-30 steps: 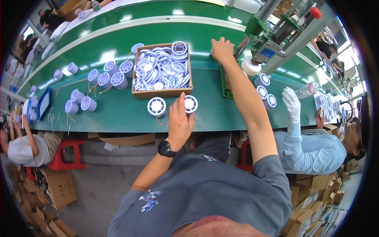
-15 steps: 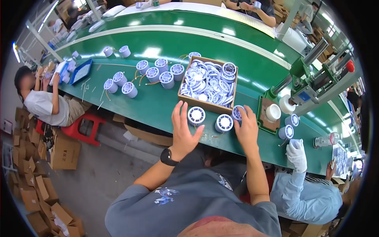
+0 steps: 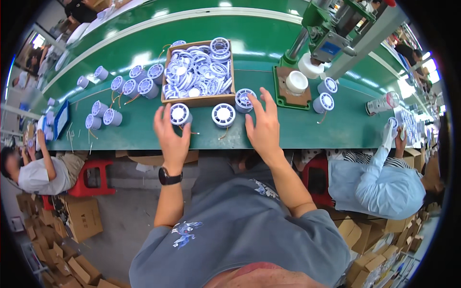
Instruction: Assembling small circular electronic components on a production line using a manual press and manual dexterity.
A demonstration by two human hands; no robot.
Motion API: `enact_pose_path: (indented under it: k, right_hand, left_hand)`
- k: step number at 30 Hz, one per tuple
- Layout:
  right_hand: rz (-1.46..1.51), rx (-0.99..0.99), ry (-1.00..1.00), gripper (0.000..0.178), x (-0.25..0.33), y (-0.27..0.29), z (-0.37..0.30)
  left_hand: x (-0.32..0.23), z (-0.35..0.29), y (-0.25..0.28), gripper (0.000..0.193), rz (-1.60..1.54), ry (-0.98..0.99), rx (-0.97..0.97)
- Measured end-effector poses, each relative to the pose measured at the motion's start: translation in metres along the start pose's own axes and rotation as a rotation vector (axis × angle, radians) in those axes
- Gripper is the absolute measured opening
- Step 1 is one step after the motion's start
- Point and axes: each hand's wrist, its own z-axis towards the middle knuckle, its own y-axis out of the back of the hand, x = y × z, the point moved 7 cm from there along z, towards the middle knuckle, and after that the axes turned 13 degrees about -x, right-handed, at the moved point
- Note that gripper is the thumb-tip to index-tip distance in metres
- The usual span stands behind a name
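My left hand (image 3: pixel 172 137) is open, with fingers spread beside a lavender cylinder (image 3: pixel 180 114) that has a slotted round cap and thin wires. My right hand (image 3: pixel 264 129) also has its fingers apart. Its fingertips lie against or over the right side of another capped cylinder (image 3: pixel 245 100); firm contact is hard to tell. Between my hands stands a third cylinder (image 3: pixel 224 115) with a white slotted cap and a wire toward me. Just behind them is a cardboard box (image 3: pixel 199 101) heaped with loose round caps (image 3: pixel 197 72).
A green press (image 3: pixel 331 41) with a white round fixture (image 3: pixel 297 82) stands to the right, two cylinders (image 3: pixel 326 101) beside it. Several wired cylinders (image 3: pixel 129 88) stand left of the box. A clear jar (image 3: pixel 382 103) lies farther right. Co-workers sit at both sides.
The view has swung, so the bench appears straighter and farther left. Both hands stay by the cylinders. The right co-worker's gloved hand has moved away from the two cylinders beside the press.
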Motion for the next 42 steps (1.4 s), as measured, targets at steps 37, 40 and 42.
enact_pose_path:
  k: [37,40,42]
  right_hand:
    - [0.296,0.513,0.162,0.068,0.012,0.006,-0.027]
    - [0.263,0.497,0.190,0.068,0.011,0.007,-0.025]
    - [0.235,0.484,0.203,0.068,0.012,0.007,-0.024]
  left_hand:
    - [-0.090,-0.046,-0.047,0.048,-0.501,-0.014,0.808]
    - [-0.094,-0.045,-0.049,0.050,-0.481,0.005,0.829]
    - [-0.097,-0.045,-0.051,0.053,-0.451,0.013,0.819]
